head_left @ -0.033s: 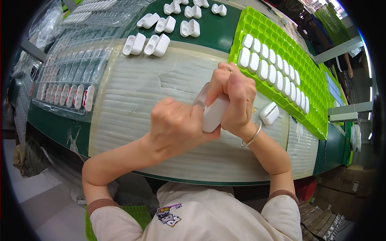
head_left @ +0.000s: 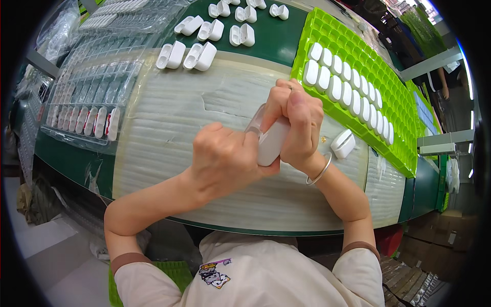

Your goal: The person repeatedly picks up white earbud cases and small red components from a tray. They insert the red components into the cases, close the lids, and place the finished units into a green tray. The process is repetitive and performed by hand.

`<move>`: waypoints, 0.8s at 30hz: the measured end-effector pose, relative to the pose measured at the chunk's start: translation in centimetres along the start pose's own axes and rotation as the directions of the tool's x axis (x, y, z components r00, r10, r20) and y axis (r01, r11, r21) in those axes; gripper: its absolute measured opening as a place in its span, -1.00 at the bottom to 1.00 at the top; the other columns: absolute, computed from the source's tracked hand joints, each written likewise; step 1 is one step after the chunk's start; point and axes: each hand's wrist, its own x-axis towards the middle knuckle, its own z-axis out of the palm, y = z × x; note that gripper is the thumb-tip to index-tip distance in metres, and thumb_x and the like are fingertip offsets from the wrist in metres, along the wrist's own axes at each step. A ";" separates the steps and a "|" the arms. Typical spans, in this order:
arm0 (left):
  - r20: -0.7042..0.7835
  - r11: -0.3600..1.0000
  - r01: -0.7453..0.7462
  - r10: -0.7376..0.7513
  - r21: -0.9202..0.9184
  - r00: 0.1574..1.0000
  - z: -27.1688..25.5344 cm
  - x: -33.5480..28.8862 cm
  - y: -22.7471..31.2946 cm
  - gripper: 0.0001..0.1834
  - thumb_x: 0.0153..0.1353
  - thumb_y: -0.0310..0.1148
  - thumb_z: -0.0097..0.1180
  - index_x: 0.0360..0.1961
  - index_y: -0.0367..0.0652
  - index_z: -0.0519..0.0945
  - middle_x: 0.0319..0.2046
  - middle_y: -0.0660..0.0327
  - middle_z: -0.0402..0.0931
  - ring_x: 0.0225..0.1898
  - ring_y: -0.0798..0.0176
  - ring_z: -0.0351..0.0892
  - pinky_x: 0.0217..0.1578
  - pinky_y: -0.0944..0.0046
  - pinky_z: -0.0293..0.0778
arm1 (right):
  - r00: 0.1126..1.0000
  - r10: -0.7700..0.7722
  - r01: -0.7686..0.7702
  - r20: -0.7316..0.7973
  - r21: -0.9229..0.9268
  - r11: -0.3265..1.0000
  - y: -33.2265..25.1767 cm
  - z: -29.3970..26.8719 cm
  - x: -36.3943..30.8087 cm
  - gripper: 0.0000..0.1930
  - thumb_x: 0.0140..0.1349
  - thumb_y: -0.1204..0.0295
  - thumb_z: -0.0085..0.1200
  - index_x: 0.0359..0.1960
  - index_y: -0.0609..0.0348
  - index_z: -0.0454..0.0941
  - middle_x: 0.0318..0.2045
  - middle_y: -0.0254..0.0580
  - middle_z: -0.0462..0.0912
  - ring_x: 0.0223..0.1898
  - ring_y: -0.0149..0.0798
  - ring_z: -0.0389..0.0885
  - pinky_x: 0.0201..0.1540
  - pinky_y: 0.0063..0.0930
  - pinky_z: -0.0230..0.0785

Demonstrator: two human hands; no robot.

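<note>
Case (head_left: 273,146) in hands (head_left: 225,157), tray (head_left: 340,43) right, blister trays (head_left: 105,87) left

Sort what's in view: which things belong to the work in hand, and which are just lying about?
In the work:
- white case, gripped by left hand and right hand
- likely too: open cases, green tray, clear tray

Apparently lying about:
- crumpled plastic
- cardboard boxes

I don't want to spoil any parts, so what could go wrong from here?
The case, gripped between your left hand and right hand, might slip and drop onto the mat. Your bracelet could knock or scratch the loose case, which lies close to it.
</note>
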 end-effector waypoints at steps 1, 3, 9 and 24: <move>0.000 1.000 -0.004 0.004 0.000 1.000 0.3 0.1 -0.2 -0.64 -0.37 -0.16 0.28 -0.84 -0.08 0.33 -0.94 0.31 0.19 -0.89 0.32 0.22 -0.74 0.35 0.08 | 1.000 0.009 -0.009 -0.007 -0.005 1.000 0.2 0.1 -0.1 -0.47 0.23 0.25 -0.50 -0.86 0.18 0.29 -0.83 -0.27 0.27 -0.65 -0.32 0.15 -0.50 -0.49 0.04; 0.023 1.000 0.013 -0.013 0.023 1.000 0.7 -0.3 -0.5 -0.64 -0.36 -0.16 0.28 -0.82 -0.09 0.35 -0.93 0.32 0.19 -0.88 0.33 0.21 -0.73 0.35 0.08 | 0.999 0.008 -0.007 -0.033 0.004 1.000 0.8 0.3 -0.3 -0.53 0.21 0.31 -0.40 -0.84 0.17 0.31 -0.81 -0.28 0.30 -0.64 -0.32 0.18 -0.49 -0.48 0.06; -0.021 0.982 -0.045 0.050 0.181 0.999 -0.3 1.2 -2.5 -0.64 -0.30 -0.11 0.30 -0.69 -0.07 0.40 -0.76 0.35 0.32 -0.76 0.39 0.29 -0.64 0.36 0.09 | 0.999 -0.025 0.022 -0.042 -0.068 0.997 0.2 -1.2 0.5 -0.86 0.02 0.42 0.15 -0.39 0.09 0.47 -0.49 -0.26 0.43 -0.55 -0.28 0.34 -0.42 -0.48 0.26; -0.386 0.971 -0.223 0.238 0.085 0.891 -1.1 1.7 -3.5 -0.74 -0.05 -0.28 0.23 -0.53 -0.05 0.35 -0.62 0.40 0.44 -0.61 0.38 0.40 -0.27 0.25 0.13 | 0.985 -0.144 0.139 0.091 0.062 0.988 -1.6 -4.1 -2.0 -0.31 -0.27 0.51 0.39 0.02 0.18 0.38 -0.13 -0.11 0.58 -0.28 -0.17 0.61 -0.26 -0.43 0.49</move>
